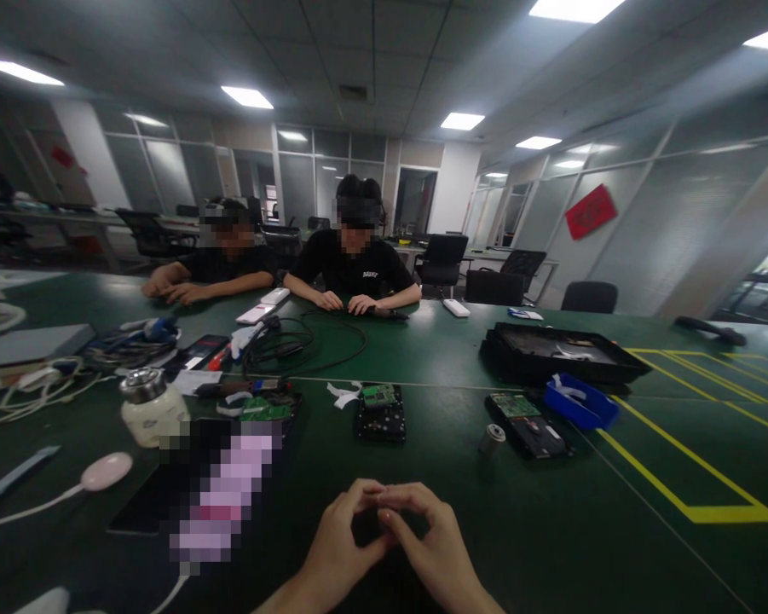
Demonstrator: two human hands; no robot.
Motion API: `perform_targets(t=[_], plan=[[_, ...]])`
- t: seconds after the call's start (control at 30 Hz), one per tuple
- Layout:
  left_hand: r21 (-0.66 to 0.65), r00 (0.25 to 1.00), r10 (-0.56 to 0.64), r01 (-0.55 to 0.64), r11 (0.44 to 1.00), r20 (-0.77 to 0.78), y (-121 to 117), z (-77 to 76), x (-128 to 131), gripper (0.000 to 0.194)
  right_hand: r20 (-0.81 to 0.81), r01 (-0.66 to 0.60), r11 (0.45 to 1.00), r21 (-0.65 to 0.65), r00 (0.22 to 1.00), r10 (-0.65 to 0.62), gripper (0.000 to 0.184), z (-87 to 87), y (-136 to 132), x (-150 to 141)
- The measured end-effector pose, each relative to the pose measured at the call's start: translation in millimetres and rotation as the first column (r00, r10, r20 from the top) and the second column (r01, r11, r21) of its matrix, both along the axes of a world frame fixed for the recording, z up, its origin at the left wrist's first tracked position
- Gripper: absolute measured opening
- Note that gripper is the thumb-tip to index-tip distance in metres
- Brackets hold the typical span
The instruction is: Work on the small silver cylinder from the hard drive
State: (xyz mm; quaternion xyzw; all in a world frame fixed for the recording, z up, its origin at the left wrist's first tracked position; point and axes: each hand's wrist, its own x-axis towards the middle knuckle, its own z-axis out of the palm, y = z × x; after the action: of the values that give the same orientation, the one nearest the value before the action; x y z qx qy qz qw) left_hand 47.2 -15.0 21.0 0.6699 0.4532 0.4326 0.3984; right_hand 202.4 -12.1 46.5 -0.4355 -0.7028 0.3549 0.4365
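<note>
My left hand [342, 537] and my right hand [431, 541] rest on the green table [486, 529] at the near edge, fingertips pressed together in front of me. Both are curled in a pinch; whether anything small sits between the fingertips I cannot make out. Beyond them lie a hard drive with a green circuit board [381, 411], a second opened drive [528, 424] and a small metal cylinder [492, 438]. A blurred phone screen [221, 490] lies to the left of my left hand.
A white jar with a metal lid [148, 408], a pink puck on a cable [106, 471], a blue tray [580, 403] and stacked black trays [559, 352] stand around. Two people sit opposite, handling black cables [294, 341]. Yellow tape lines [696, 477] mark the right.
</note>
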Motion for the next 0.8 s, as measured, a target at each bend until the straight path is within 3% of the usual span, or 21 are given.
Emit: perform_targets(t=[0.17, 0.8], plan=[[-0.009, 1.000, 0.012, -0.012, 1.000, 0.001, 0.3, -1.1, -0.2, 0.038, 0.067, -0.010, 0.998, 0.067, 0.998, 0.006, 0.014, 5.1, 0.0, 4.3], [-0.020, 1.000, -0.005, 0.005, 1.000, 0.019, 1.2, -1.2, 0.4, 0.040, 0.147, 0.007, 0.995, 0.095, 0.989, -0.021, 0.007, 6.4, 2.9, 8.5]])
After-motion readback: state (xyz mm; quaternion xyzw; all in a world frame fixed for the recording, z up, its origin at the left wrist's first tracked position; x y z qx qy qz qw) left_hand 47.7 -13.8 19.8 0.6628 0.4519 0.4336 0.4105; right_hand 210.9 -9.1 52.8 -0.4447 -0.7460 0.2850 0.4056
